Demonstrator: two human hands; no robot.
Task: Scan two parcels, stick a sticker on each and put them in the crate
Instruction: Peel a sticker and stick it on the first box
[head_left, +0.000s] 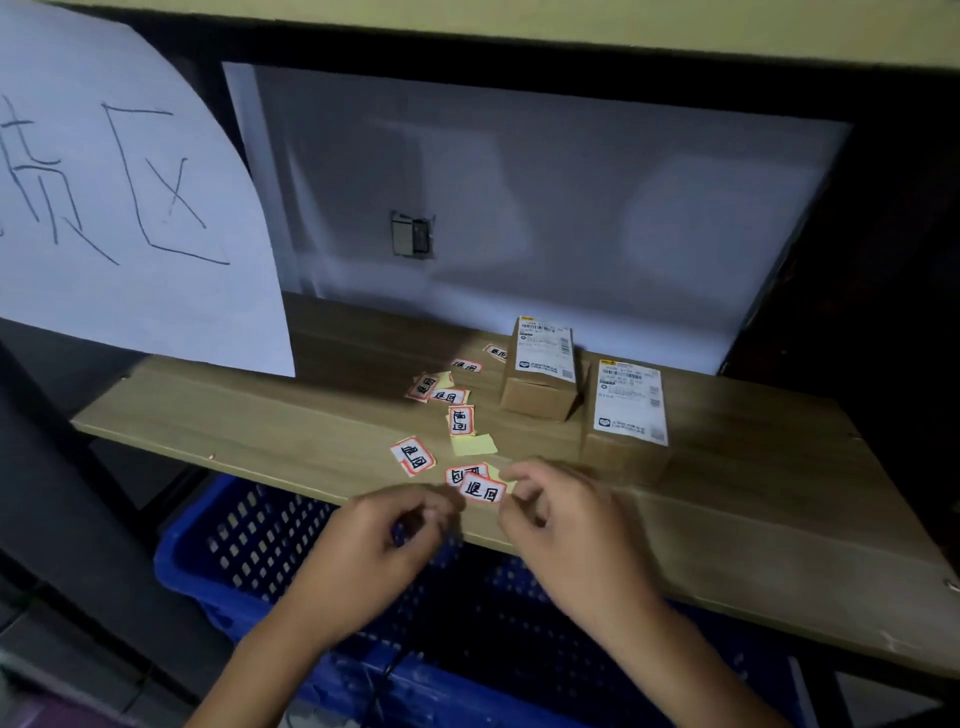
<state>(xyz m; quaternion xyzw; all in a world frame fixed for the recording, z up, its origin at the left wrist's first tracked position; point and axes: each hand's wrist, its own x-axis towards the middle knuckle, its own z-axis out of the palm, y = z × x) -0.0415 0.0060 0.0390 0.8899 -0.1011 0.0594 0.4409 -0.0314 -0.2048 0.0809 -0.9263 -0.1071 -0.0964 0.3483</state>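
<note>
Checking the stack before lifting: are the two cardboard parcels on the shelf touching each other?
Cannot tell. In the head view the rear parcel and the front parcel overlap at their near corners, with only shadow between them.

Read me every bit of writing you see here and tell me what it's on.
"退回": handwritten on the red-bordered stickers scattered on the shelf.
"区": last big character on the hanging paper sign; the one before it is cut off.
Parcel labels: too small and blurred to read.

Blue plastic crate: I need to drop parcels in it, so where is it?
In the head view the blue plastic crate sits below the wooden shelf, under both hands, left hand and right hand.
</note>
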